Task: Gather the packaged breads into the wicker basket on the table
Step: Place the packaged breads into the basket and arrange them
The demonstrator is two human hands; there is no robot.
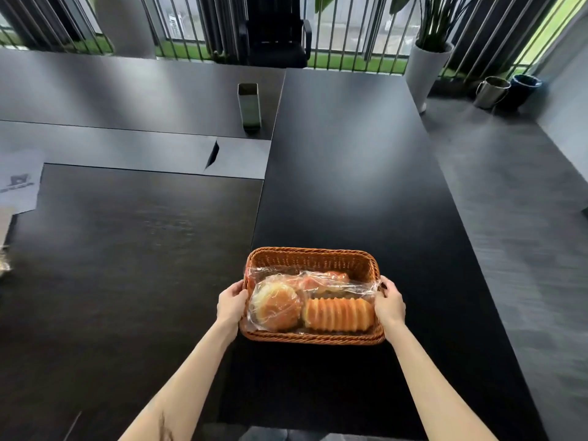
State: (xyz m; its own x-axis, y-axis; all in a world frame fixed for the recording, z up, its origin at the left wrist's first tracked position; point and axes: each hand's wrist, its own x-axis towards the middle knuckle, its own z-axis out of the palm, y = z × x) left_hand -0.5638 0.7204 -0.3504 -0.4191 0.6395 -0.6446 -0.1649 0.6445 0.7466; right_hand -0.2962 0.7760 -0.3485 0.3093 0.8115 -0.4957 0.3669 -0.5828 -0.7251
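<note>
A brown wicker basket (310,259) sits on the dark table (350,173) just in front of me. Inside lie packaged breads in clear plastic: a round bun (277,308) at the left, a ridged oblong loaf (339,314) at the right, and an orange-red bread (327,279) behind them, partly hidden. My left hand (231,303) grips the basket's left side. My right hand (389,303) grips its right side, touching the plastic wrap.
A tall rectangular metal container (249,106) stands far back near the table seam. Grey paper sheets (133,151) lie at the left. A crinkled wrapper edge (4,262) shows at the far left. A black chair (275,36), a white planter (424,71) and two bins (506,90) stand beyond.
</note>
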